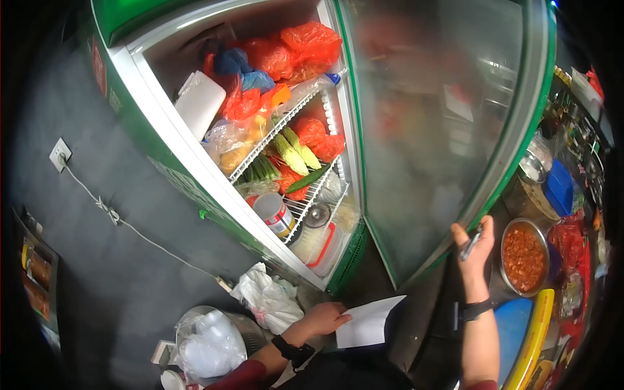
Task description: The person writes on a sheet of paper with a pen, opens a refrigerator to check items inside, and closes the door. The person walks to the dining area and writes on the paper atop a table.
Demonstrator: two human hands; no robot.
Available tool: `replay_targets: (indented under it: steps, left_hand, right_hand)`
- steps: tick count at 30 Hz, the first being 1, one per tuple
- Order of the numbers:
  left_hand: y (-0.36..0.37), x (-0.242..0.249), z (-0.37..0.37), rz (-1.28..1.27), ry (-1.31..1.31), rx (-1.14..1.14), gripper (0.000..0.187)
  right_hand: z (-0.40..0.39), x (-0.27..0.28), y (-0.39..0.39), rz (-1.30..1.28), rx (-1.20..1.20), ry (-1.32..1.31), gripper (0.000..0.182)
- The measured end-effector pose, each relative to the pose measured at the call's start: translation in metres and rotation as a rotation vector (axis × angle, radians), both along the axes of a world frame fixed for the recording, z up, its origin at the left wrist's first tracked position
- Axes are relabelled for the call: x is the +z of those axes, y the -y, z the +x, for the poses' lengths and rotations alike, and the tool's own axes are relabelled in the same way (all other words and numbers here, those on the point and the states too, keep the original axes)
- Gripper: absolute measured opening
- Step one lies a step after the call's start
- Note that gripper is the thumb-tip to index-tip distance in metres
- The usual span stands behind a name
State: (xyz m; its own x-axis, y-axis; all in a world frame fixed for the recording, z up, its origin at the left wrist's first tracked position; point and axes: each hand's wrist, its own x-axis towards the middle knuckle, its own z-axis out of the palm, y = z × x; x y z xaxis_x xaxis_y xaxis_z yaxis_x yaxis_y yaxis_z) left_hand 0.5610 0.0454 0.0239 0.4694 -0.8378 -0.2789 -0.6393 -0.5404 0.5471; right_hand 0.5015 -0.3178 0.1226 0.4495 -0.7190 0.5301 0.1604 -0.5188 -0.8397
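Observation:
My left hand (325, 318) pinches the edge of a white sheet of paper (367, 323) at the lower middle. At the right, my right hand (474, 250) is closed around a pen (470, 245), its fingertips at the lower edge of the glass door (429, 130). That door swings out from a green fridge (156, 140). On its wire shelves are red plastic bags (292, 52), pale green vegetables (294, 153), a cucumber (309, 179), a labelled can (273, 213) and a clear box with a red rim (325, 247).
A steel bowl of reddish food (524, 255) stands right of my right hand, near a blue tray (559, 188) and a yellow curved edge (533, 338). White plastic bags (263, 296) lie below the fridge. A power cable (153, 227) runs from a wall socket (60, 155).

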Motion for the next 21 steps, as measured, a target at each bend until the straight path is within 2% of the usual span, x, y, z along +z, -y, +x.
replay_targets:
  steps: [2,4,6,8,10,12,13,16,19,21]
  left_hand:
    - [-0.005,-0.003,-0.006,-0.027,-0.042,0.010,0.046]
    - [-0.007,0.007,-0.016,0.089,0.049,0.059,0.046]
    - [-0.014,-0.009,-0.023,0.050,0.007,0.087,0.041]
    - [-0.015,0.003,-0.023,-0.007,-0.049,0.067,0.035]
    - [-0.018,0.006,-0.027,-0.017,-0.081,0.072,0.031]
    - [-0.024,-0.003,-0.028,-0.221,-0.032,0.085,0.034]
    - [-0.025,-0.004,-0.027,-0.220,-0.040,0.080,0.034]
    - [-0.029,-0.002,-0.021,-0.096,-0.029,0.066,0.029]
    - [-0.031,0.002,-0.010,-0.129,-0.041,0.131,0.028]
    - [-0.035,0.000,0.002,-0.058,-0.024,0.173,0.029]
  right_hand:
    - [0.001,0.001,-0.026,-0.001,-0.010,-0.016,0.045]
    - [0.005,-0.005,-0.049,-0.047,-0.048,-0.059,0.049]
    - [0.006,0.010,-0.083,-0.084,-0.067,-0.138,0.051]
    - [0.013,0.015,-0.109,-0.054,0.042,-0.099,0.053]
    - [0.018,0.014,-0.127,-0.173,0.085,-0.172,0.055]
    - [0.025,0.017,-0.147,-0.271,0.173,-0.097,0.053]
    - [0.027,0.016,-0.155,-0.275,0.235,-0.139,0.051]
    - [0.039,0.004,-0.174,-0.410,0.455,-0.048,0.046]
    - [0.038,0.000,-0.179,-0.407,0.826,-0.193,0.029]
    - [0.041,0.000,-0.173,-0.426,0.889,-0.231,0.028]
